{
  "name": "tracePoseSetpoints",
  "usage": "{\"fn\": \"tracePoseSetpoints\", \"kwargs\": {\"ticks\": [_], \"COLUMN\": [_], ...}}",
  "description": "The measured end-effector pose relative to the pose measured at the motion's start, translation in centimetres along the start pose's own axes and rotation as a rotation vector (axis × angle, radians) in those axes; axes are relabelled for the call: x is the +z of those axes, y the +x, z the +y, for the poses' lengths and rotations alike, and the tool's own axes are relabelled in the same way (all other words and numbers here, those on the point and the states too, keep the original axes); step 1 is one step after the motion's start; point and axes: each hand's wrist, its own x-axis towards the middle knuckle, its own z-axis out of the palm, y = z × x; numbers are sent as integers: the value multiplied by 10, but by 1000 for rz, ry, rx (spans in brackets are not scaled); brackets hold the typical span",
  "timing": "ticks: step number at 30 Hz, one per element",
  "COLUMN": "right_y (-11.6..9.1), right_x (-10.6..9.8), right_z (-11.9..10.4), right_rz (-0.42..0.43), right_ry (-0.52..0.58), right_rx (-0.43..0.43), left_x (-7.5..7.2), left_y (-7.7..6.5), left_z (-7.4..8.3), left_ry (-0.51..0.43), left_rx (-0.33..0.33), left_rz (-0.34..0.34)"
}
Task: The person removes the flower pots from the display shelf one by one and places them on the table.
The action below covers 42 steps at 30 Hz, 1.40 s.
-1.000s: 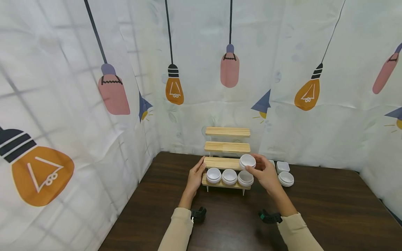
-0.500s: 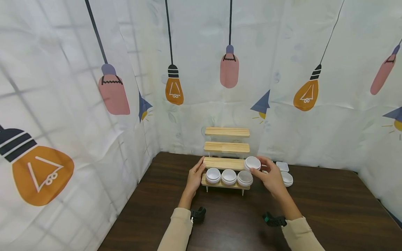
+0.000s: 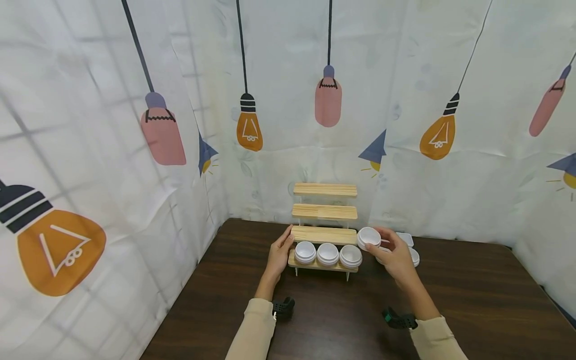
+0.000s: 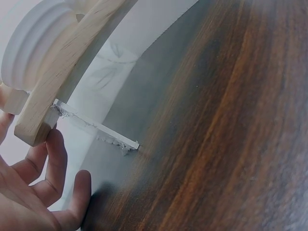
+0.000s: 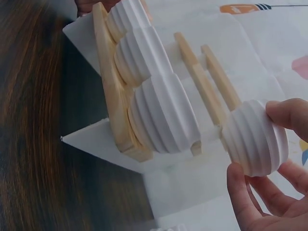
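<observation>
A tiered wooden display stand with pale slatted steps stands on the table. Three white ribbed round bowls sit in a row on its lowest step. My left hand grips the stand's left end; in the left wrist view, bent fingers touch the end of the lowest step. Just off the right end of the second step, my right hand holds another white ribbed bowl. Thumb and fingers pinch that bowl from opposite sides, as the right wrist view shows, and its mouth tips toward the head camera.
Behind the right hand are a small square white dish and another round white bowl, both partly hidden. The dark wooden table meets a white curtain printed with lamps at the back and left.
My right hand has carried its bowl rightward, from over the right end of the second step to just beside it. The left hand keeps its place on the stand.
</observation>
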Motion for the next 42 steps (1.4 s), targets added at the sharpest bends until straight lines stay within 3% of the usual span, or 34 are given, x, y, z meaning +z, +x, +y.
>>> {"fn": "tracePoseSetpoints", "kwargs": {"ticks": [3, 11, 18, 42], "right_y": [-1, -5, -9, -19], "right_x": [-3, -10, -14, -23], "right_z": [2, 4, 13, 35], "right_rz": [5, 10, 27, 23], "right_ry": [-2, 33, -31, -59], "right_rx": [1, -17, 0, 25], "left_x": [1, 1, 0, -1], "left_y": [8, 6, 6, 7], "left_z": [-15, -14, -15, -8], "left_ry": [2, -3, 15, 78], "left_rx": [2, 13, 0, 19], "left_rz": [16, 21, 29, -4]}}
